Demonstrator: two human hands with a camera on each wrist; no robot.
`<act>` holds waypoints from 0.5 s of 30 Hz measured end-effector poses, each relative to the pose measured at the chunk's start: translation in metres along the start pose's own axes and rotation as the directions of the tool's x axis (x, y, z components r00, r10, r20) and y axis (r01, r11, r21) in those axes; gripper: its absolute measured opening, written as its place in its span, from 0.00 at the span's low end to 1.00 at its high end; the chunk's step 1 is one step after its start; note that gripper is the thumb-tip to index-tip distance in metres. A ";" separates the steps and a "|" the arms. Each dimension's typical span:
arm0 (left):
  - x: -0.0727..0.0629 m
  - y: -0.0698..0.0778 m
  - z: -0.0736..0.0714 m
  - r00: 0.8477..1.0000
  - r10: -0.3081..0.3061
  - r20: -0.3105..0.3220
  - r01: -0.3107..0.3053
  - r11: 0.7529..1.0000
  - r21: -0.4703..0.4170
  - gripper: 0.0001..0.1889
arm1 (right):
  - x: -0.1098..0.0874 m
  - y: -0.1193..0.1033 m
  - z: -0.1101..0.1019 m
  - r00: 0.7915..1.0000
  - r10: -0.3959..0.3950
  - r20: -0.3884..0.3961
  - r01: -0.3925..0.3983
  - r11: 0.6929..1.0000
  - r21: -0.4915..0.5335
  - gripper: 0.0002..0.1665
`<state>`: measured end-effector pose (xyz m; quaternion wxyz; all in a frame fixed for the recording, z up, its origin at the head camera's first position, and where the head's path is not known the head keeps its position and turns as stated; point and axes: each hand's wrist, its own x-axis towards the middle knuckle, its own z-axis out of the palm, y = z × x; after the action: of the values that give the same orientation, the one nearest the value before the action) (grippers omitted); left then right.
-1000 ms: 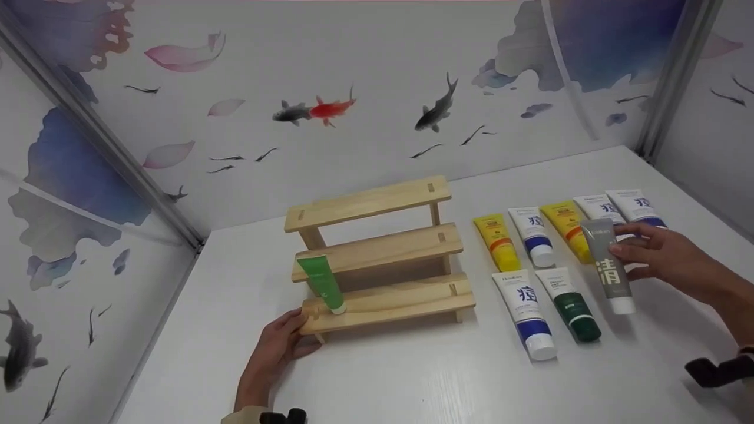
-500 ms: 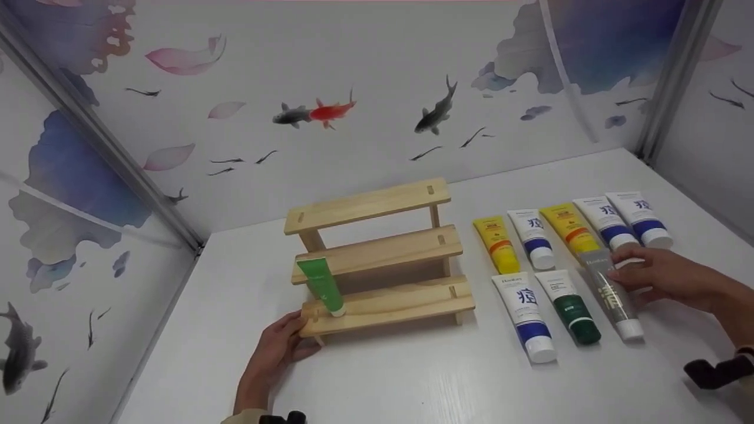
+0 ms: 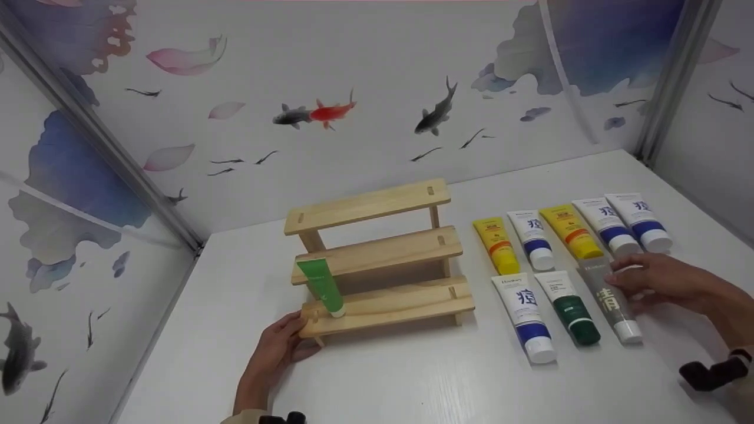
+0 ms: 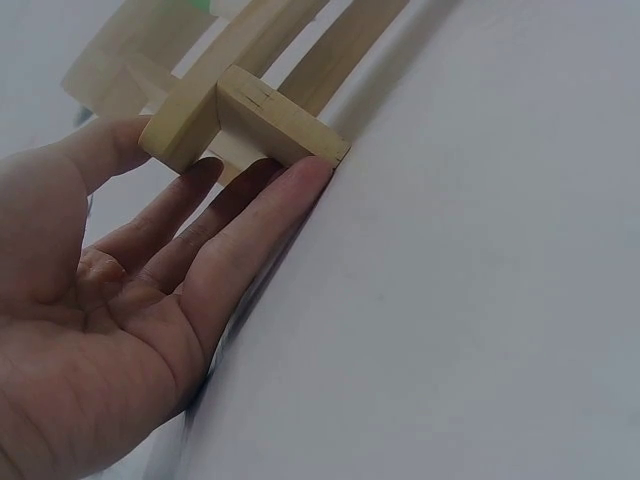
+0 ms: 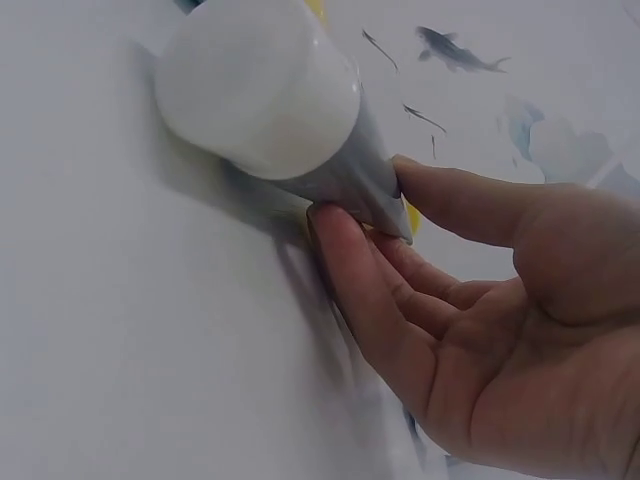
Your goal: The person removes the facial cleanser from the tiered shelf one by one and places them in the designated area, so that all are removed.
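A three-tier wooden display rack (image 3: pixel 383 253) stands mid-table, a small green tube (image 3: pixel 321 287) upright on its lowest tier near the left end. My left hand (image 3: pixel 277 344) holds the left end of that tier. In the left wrist view, the thumb lies on the board's end (image 4: pixel 185 130) and the fingertips sit under it and at the leg. At the right, my right hand (image 3: pixel 665 282) pinches a grey squeeze tube (image 3: pixel 609 300) with a white cap by its right side. The right wrist view shows this cap (image 5: pixel 255 85) close over the table, thumb and fingers on the grey body.
Left of the grey tube lie a white-and-green tube (image 3: pixel 568 309) and a white-and-blue tube (image 3: pixel 524 318). Behind them is a row of yellow tubes (image 3: pixel 496 244) and more white-and-blue tubes (image 3: pixel 639 221). A printed wall panel (image 3: pixel 377 70) rises behind the table.
My right hand has lowered the grey tube toward me, down beside the white-and-green tube. Its fingers still hold it. The left hand and rack stay put.
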<state>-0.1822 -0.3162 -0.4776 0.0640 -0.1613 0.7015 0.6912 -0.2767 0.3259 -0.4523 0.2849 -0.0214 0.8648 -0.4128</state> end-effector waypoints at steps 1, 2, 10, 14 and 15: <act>0.000 0.000 0.000 1.000 -0.003 -0.007 0.003 1.000 0.003 0.27 | 0.000 0.000 0.000 1.000 0.004 -0.002 -0.004 1.000 -0.001 0.53; -0.001 0.000 0.001 1.000 -0.005 -0.013 0.005 1.000 0.008 0.27 | 0.000 -0.001 0.001 1.000 0.007 -0.004 -0.007 1.000 -0.002 0.54; 0.001 0.000 0.001 1.000 -0.009 -0.018 0.009 1.000 0.007 0.27 | 0.000 -0.002 0.005 0.999 -0.008 -0.052 0.007 1.000 -0.016 0.54; 0.001 0.000 0.001 1.000 -0.013 -0.012 0.013 1.000 0.015 0.28 | 0.000 -0.002 0.006 0.997 -0.014 -0.069 0.013 1.000 -0.019 0.55; 0.001 0.001 0.001 1.000 -0.012 -0.008 0.012 1.000 0.019 0.28 | -0.001 -0.002 0.006 0.997 -0.011 -0.073 0.009 1.000 -0.021 0.56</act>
<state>-0.1833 -0.3152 -0.4771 0.0671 -0.1675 0.7074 0.6834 -0.2736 0.3211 -0.4535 0.2505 -0.0135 0.8788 -0.4058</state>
